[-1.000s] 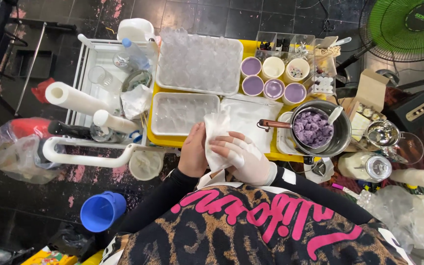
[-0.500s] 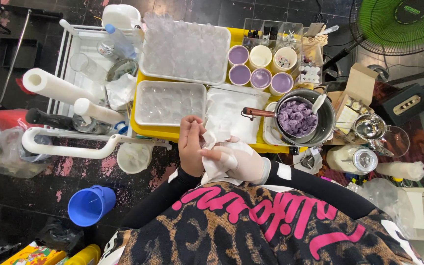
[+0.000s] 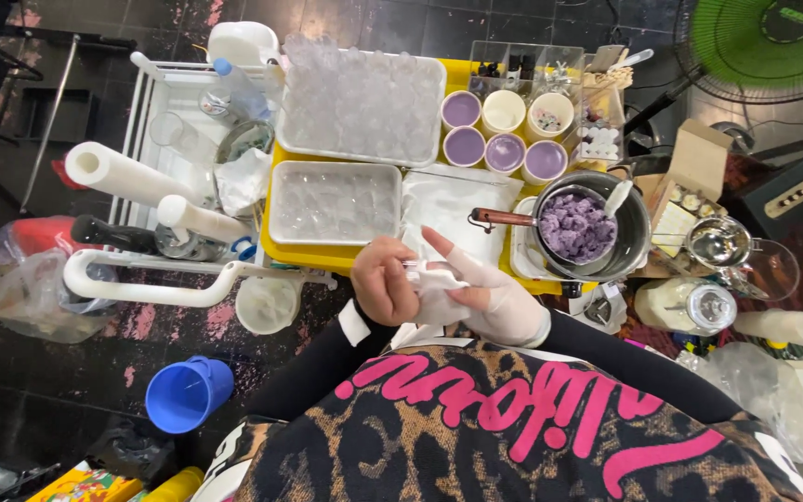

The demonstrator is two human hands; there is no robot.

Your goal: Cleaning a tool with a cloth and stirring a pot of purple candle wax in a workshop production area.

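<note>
My left hand [image 3: 381,279] is bare and curled shut, pinching a crumpled white tissue [image 3: 437,281] against my right hand [image 3: 490,296]. The right hand wears a thin white glove; its forefinger points toward the table while the other fingers fold around the tissue. Both hands hover close to my chest, just before the front edge of the yellow tray [image 3: 313,253]. Beyond them lie a clear plastic mould tray [image 3: 332,203] and a white sheet [image 3: 443,200]. To the right stands a metal pot of purple lumps [image 3: 576,228].
A larger clear mould tray [image 3: 360,98] sits at the back, with several purple and cream cups [image 3: 504,138] beside it. A paper roll [image 3: 118,175] and white rack [image 3: 155,279] are left. A blue bucket [image 3: 188,395] stands on the floor; a green fan [image 3: 773,46] is far right.
The tissue was held up and spread between both hands; now it is crumpled low between them. My hands have drawn closer to my body.
</note>
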